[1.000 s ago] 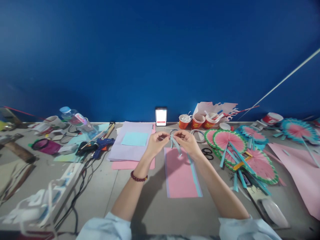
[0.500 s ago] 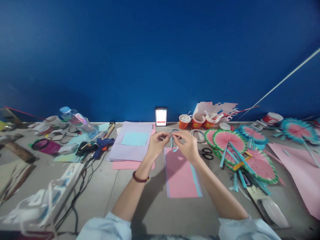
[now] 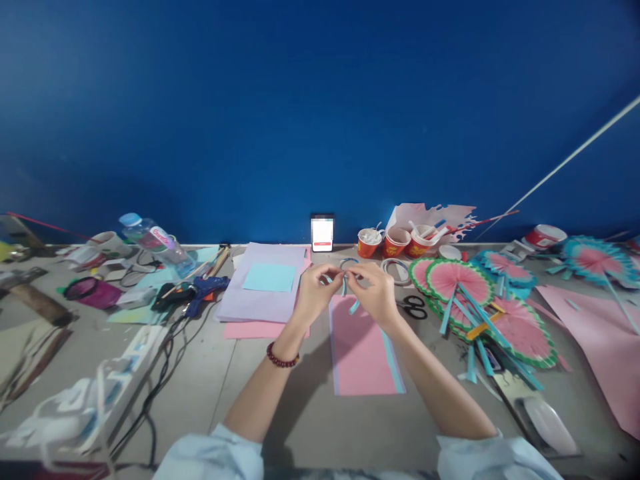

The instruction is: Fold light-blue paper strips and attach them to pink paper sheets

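Note:
My left hand (image 3: 319,288) and my right hand (image 3: 374,288) meet over the middle of the table, fingertips almost touching. Both pinch a narrow light blue paper strip (image 3: 355,307), whose loose end hangs below the fingers; the part between the fingertips is mostly hidden. Beneath my right hand lies a pink paper sheet (image 3: 365,353) with blue and lilac edges showing under it. To the right rest black-handled scissors (image 3: 414,307), and just behind my right hand is a roll of tape (image 3: 396,270).
Lilac paper (image 3: 233,303) with a light blue sheet (image 3: 269,277) lies left. A phone (image 3: 322,233) leans on the blue wall. Red paper cups (image 3: 397,244) stand behind. Pleated watermelon fans (image 3: 461,283) lie right. A glue gun (image 3: 205,288), bottle (image 3: 160,240) and power strip (image 3: 120,380) sit left.
The loose end of the blue strip has swung slightly right and now hangs at a slant. Both hands keep nearly the same place, with fingers shifted slightly.

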The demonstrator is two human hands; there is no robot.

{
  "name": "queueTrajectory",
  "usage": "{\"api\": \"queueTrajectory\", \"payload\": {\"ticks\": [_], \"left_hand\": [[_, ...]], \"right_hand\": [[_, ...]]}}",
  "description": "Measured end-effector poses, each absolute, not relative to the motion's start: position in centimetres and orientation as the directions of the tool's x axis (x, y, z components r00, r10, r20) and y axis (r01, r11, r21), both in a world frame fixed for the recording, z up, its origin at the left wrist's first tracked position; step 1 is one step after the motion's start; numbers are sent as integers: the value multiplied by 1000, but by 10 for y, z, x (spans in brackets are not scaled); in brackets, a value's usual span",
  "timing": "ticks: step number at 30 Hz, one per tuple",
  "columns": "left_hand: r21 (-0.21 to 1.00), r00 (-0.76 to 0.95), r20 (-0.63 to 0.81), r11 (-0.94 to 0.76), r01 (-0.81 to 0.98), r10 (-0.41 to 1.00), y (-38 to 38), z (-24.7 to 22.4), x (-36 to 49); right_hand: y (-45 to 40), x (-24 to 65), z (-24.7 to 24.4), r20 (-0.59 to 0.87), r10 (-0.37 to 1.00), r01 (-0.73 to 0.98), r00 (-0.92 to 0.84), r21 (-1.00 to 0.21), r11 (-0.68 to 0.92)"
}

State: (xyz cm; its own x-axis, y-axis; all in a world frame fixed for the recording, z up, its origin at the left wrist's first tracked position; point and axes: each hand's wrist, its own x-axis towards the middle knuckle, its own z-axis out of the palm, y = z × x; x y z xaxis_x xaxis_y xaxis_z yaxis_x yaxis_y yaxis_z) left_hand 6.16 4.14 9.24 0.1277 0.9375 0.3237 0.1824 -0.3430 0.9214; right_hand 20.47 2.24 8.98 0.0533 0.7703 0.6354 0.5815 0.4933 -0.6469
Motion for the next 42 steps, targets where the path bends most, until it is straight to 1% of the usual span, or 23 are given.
{"api": "queueTrajectory", "payload": {"ticks": [5,12,16,19,21,24,27,31,35,39,42], "left_hand": [[914,127,341,-360,188,932,41,93,62],[895,137,367,-390,218,920,39,96,63],[909,113,353,-369,195,929,40,96,63],[955,73,266,-273,118,961,42,94,62],[983,50,183,-184,17,982,44,93,62],[982,41,82,-74,-172,996,47,96,59],[947,36,26,-13,-322,999,50,101,53],[893,4,2,0,-450,1000,55,105,42],[896,-52,2,-25,-444,999,58,109,31],[899,-102,8,-52,-435,995,59,115,22],[891,-121,6,-60,-451,993,58,119,18]], "right_hand": [[21,203,95,541,833,511,113,-751,418],[21,203,97,399,895,360,200,-879,311],[25,205,92,259,936,192,240,-957,215],[30,207,90,155,954,3,256,-987,160],[33,208,90,88,962,-154,257,-979,131],[39,213,90,7,972,-383,235,-918,99],[45,221,88,-79,966,-523,248,-850,65],[55,235,80,-162,937,-617,309,-784,68],[64,246,70,-207,903,-677,376,-727,115],[75,255,56,-210,835,-616,509,-767,182],[81,261,45,-222,801,-590,557,-784,193]]}}
